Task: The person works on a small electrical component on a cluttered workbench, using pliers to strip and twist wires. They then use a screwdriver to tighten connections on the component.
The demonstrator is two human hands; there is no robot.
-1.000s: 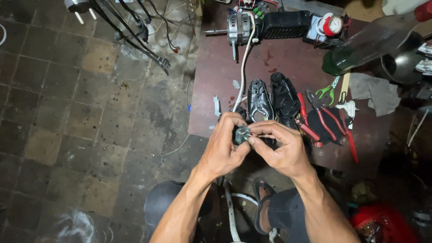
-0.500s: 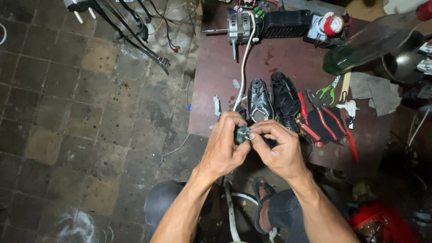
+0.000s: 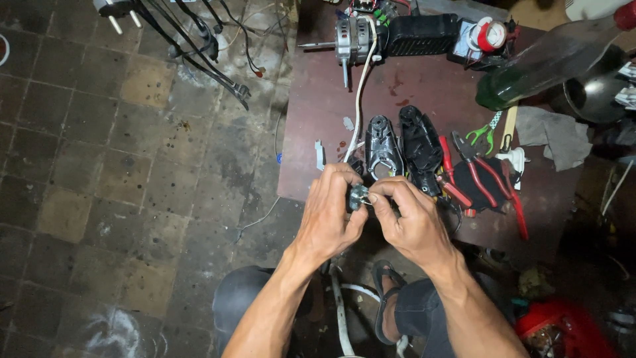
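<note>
Two hands working a small metal part over the near edge of a dark red worktop (image 3: pixel 424 93).

At the worktop's far edge lies a motor (image 3: pixel 351 38); mid-worktop lie two black casing halves (image 3: pixel 403 147), red-handled pliers (image 3: pixel 487 176) beside them. The left hand (image 3: pixel 328 215) and right hand (image 3: pixel 411 219), fingers curled narrow, pinch the small metal part (image 3: pixel 359 195) between them.

A small repair workshop is shown. A low dark red table (image 3: pixel 411 99) is set on a stained tiled floor (image 3: pixel 99 166) and is covered with red-handled pliers (image 3: pixel 487 179), an electric motor (image 3: pixel 351 40), opened black plastic casings (image 3: pixel 404 149) and a meter (image 3: pixel 487 36). Loose cables (image 3: pixel 192 46) are strewn nearby.
</note>
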